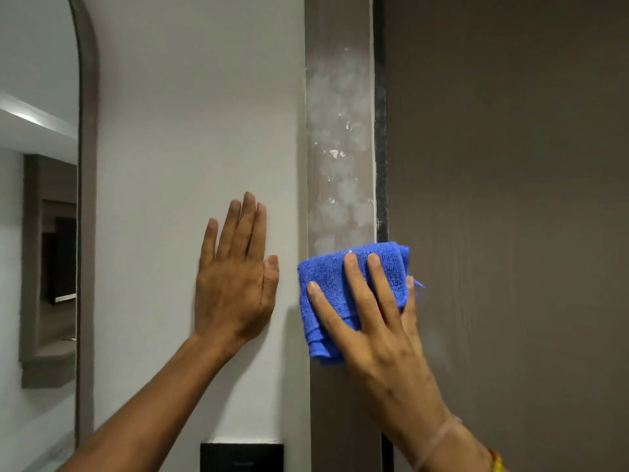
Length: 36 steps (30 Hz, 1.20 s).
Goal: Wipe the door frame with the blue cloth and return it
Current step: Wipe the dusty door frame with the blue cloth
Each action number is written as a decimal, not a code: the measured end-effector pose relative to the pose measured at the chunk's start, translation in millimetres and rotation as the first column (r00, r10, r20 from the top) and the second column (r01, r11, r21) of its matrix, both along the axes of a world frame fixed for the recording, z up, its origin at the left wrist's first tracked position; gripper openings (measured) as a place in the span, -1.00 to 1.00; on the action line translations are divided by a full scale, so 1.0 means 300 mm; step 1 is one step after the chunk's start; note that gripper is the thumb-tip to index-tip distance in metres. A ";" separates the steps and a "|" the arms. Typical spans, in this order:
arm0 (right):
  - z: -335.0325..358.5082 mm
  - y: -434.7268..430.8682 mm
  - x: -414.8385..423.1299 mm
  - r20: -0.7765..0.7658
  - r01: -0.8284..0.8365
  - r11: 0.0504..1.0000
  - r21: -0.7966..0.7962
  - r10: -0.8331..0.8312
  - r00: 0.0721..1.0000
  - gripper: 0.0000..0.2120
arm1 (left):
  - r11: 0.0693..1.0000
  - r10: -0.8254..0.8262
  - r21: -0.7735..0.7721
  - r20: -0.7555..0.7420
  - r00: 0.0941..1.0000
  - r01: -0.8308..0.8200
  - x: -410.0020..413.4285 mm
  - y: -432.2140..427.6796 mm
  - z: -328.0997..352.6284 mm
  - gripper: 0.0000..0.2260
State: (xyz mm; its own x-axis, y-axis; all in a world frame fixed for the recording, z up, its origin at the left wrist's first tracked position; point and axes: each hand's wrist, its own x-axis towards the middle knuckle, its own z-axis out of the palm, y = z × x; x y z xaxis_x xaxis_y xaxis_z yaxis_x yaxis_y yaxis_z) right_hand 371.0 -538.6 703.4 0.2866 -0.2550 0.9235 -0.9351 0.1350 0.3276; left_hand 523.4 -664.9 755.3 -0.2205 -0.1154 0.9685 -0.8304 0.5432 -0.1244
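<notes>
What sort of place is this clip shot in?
Probably an indoor room or hallway of a home or hotel. A brown door sits in a smudged door frame beside a white wall, with an arched mirror at left.

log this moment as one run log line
phase: wiping | right hand: pressing blue cloth on door frame | left hand: flat on wall

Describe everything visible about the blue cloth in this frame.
The blue cloth is a bright blue, looped terry-like fabric, folded into a thick pad with layered edges hanging at its lower left. It lies flat against the brown door frame, spanning the frame's width, just below a cloudy whitish smeared patch. The right hand presses it there with spread fingers over its front. The left hand rests apart on the white wall, not touching it.
</notes>
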 end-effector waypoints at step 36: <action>0.158 -0.154 0.109 0.318 0.105 0.993 -0.047 -0.085 0.944 -0.36 | 1.000 -0.016 -0.004 -0.003 1.000 0.016 -0.004 0.001 -0.008 -0.45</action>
